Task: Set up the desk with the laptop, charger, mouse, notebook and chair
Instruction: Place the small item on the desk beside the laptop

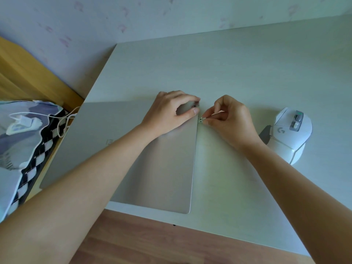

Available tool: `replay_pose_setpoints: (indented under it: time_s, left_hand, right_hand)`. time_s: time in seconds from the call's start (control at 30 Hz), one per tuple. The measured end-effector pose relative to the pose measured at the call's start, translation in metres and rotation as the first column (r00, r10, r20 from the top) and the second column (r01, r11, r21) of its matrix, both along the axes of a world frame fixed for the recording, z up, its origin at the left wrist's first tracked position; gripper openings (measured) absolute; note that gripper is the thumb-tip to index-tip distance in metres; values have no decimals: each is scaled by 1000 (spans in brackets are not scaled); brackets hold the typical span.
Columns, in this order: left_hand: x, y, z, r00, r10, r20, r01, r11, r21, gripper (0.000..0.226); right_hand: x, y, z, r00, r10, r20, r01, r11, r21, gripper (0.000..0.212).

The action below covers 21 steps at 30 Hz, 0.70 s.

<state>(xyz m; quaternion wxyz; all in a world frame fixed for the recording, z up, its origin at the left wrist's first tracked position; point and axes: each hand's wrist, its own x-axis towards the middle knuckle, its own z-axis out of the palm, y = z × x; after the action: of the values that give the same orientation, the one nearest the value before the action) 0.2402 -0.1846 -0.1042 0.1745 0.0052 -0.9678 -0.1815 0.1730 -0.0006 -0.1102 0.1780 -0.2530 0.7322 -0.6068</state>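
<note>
**Receiver at the laptop's right edge**

Closed silver laptop (pixel 133 155) lies flat on the pale surface (pixel 238 77), lid down, its left part overhanging the surface's left edge. Its near right corner sits close to the surface's front edge.

Left hand (pixel 169 113) rests on the lid at the far right corner. Fingers curled, thumb and forefinger tips at the lid's right edge, gripping the corner of the laptop; the forearm crosses the lid diagonally.

Right hand (pixel 230 121) is on the surface just right of the laptop. Fingers (pixel 207 113) curled tight, thumb and forefinger pinching a small USB receiver (pixel 200 120). The metal plug end points at the laptop's right side and is touching or nearly touching it; cannot tell whether it has entered a port.

White mouse (pixel 291 132) with a grey scroll wheel sits on the surface to the right, near the right wrist but apart from it. A dark grey panel shows on its left flank.

Left of the surface: a patterned cushion (pixel 22 141) with a black-and-white checked border. On it lies a white charger (pixel 22 124), its thin white cable (pixel 62 122) looping toward the laptop's far left corner. Whether the cable reaches the laptop is unclear.

Wooden furniture (pixel 28 73) behind the cushion. Papered wall (pixel 133 16) behind the surface; wood floor (pixel 142 242) below its front edge.
</note>
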Motion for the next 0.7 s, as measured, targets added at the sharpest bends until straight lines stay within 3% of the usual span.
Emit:
replay_pose_setpoints:
  time_s: [0.33, 0.47, 0.7]
  left_hand:
    - [-7, 5, 1, 992, 93, -80, -95, 995, -19, 20]
    - [-12, 9, 1, 986, 133, -102, -133, 991, 8, 20]
    - [-14, 11, 4, 983, 141, -119, -138, 990, 37, 22]
  right_hand:
    - [-3, -2, 9, 986, -35, 160, 29, 999, 42, 31]
    - [-2, -3, 15, 961, 18, 276, -20, 1000, 3, 32]
    - [-1, -6, 18, 938, 11, 347, -7, 1000, -13, 28]
